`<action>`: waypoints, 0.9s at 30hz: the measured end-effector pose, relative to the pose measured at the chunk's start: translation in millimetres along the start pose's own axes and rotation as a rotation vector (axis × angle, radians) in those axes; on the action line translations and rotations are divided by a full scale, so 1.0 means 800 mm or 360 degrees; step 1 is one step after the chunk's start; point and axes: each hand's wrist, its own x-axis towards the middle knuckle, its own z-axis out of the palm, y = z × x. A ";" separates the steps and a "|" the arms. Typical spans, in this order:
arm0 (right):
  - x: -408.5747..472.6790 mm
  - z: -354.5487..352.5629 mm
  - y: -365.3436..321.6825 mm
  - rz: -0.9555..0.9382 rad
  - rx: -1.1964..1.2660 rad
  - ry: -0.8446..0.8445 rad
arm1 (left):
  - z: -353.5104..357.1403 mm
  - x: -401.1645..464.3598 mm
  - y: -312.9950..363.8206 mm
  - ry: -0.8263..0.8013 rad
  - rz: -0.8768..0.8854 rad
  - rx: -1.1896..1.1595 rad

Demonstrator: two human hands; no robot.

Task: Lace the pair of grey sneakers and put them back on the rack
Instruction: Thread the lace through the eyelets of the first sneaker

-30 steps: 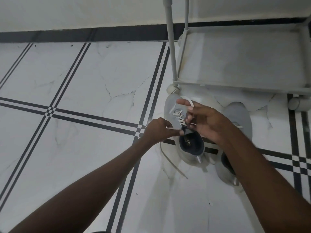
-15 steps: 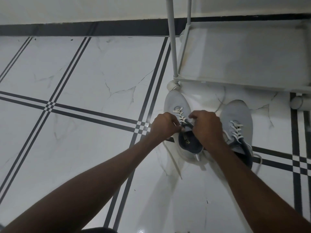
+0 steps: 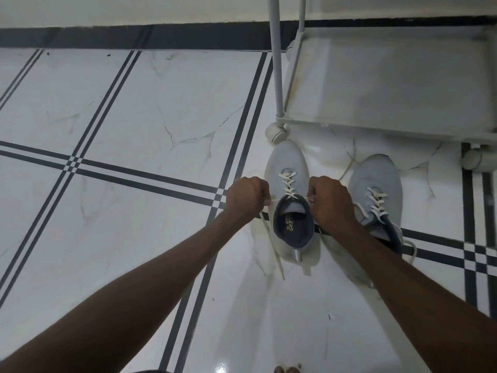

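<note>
Dim, cool grey-blue cast over whole frame. Glossy tiled floor point(image 3: 150, 109) mirrors light: small bright glare patch at bottom edge, pale streaky reflections below sneaker point(image 3: 289, 200). Soft shadows only, no hard edges; faint dark pool under heel. Both forearms underexposed, detail lost in dark tone. Wide-angle bend: black floor lines splay outward, rack point(image 3: 390, 84) post leans. Rack shelf smeared, soft, slight motion blur at right edge. Centre reasonably sharp; laces readable.

The floor point(image 3: 161, 109) is glossy white marble-look tile with dark stripes, super shiny with glare spots. Both grey sneakers point(image 3: 289, 168) look like soft matt knit cloth with flat cloth laces point(image 3: 288, 184), and the rack point(image 3: 390, 84) is smooth, dull pale plastic or painted metal, hard to say.
</note>
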 end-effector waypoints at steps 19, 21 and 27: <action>-0.017 0.000 -0.015 0.0726 0.0493 0.0249 | 0.010 -0.021 0.002 0.0312 -0.0308 -0.0405; -0.005 0.010 -0.008 0.1011 0.0820 0.0014 | 0.010 -0.019 0.011 0.0219 -0.0589 -0.1229; 0.020 -0.003 -0.024 0.0961 0.1338 0.0244 | -0.030 0.004 0.051 0.0052 -0.0632 -0.2058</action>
